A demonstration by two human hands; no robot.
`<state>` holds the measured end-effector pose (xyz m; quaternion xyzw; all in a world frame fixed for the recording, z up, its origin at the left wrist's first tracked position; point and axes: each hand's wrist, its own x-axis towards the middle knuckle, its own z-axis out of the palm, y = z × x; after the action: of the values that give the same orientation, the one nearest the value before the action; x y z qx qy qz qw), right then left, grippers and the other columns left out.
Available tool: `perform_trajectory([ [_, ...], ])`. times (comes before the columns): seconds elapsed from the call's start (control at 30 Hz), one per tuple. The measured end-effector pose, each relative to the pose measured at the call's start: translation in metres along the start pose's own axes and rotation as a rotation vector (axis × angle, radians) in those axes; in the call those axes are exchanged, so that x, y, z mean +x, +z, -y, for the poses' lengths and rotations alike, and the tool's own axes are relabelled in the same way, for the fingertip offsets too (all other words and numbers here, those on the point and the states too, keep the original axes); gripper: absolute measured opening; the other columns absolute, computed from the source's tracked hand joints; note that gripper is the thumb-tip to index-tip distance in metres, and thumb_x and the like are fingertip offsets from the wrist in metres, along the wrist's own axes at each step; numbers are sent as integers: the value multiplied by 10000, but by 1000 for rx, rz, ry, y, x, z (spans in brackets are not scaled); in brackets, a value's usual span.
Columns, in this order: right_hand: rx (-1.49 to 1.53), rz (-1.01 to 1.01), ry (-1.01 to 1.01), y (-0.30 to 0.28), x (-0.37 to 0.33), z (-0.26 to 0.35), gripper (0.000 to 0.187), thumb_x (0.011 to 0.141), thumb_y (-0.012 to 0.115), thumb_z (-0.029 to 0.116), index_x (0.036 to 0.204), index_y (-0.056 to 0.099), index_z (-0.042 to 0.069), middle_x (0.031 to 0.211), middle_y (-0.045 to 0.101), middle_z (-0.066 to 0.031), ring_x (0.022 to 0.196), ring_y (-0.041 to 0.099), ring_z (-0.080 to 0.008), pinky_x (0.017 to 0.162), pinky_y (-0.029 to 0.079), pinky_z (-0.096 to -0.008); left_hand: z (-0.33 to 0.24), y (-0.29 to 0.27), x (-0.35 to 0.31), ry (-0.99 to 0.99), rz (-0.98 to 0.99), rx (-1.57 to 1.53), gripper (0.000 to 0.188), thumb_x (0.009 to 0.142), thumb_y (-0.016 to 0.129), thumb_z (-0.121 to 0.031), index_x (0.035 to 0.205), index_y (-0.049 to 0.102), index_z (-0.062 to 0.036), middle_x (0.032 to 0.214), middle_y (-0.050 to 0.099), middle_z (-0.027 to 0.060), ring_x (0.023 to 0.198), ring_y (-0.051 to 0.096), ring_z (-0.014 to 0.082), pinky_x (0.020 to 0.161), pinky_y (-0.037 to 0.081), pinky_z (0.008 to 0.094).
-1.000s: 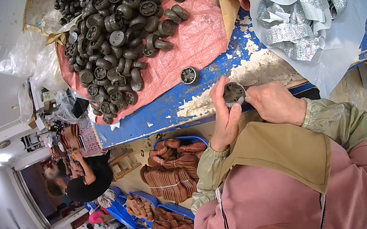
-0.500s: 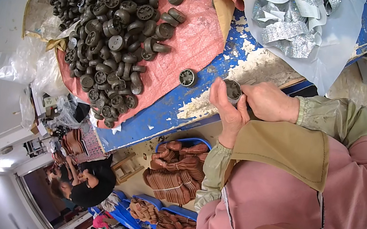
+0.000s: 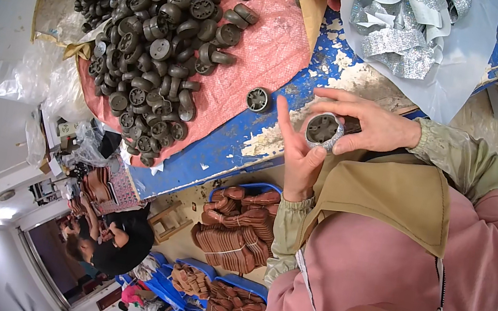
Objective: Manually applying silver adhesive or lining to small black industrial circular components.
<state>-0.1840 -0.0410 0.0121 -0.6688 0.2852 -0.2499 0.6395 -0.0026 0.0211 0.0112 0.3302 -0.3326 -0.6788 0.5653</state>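
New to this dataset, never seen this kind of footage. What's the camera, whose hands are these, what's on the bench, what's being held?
There is no machine here: a person works with two bare hands. The single picture comes from a wide fisheye camera worn on the person's head, looking down, so straight edges bend near the rim and the forearms enter from below.

The left hand and right hand meet over the edge of a worn blue table. Between them they hold one small dark wheel with a shiny silver strip around its rim.

On the table lies a red cloth bearing a big pile of dark wheels; one lone wheel sits apart nearer the hands. Farther back, a heap of silver strips lies on a pale sheet. Below the table are bundles of brown pieces; another person works in the background.
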Motion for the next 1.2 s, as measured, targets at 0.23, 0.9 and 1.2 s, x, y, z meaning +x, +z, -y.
perform_trajectory([
  [0.23, 43, 35, -21, 1, -4, 14, 599, 703, 780, 148, 1245, 526, 115, 1485, 258, -144, 1018, 474, -160, 859, 440, -307, 20, 1, -5, -278, -31, -385, 802, 930, 177, -649, 1347, 361, 11, 1145, 549, 166, 1045, 575, 265, 914, 477, 391],
  [0.9, 330, 353, 141, -2, 8, -6, 365, 989, 424, 212, 1290, 512, 25, 1441, 335, -83, 1044, 552, -132, 673, 520, -211, 17, 16, -9, -393, -150, 56, 699, 864, 442, -671, 1125, 505, -27, 755, 588, 124, 562, 556, 138, 481, 444, 232],
  [1.2, 349, 322, 17, -3, 10, -1, 371, 989, 371, 168, 1305, 440, -15, 1480, 237, -85, 1101, 535, -163, 761, 555, -267, 14, 20, 2, -367, -193, -92, 470, 919, 472, -475, 1062, 523, -29, 741, 587, 108, 538, 552, 152, 451, 450, 232],
])
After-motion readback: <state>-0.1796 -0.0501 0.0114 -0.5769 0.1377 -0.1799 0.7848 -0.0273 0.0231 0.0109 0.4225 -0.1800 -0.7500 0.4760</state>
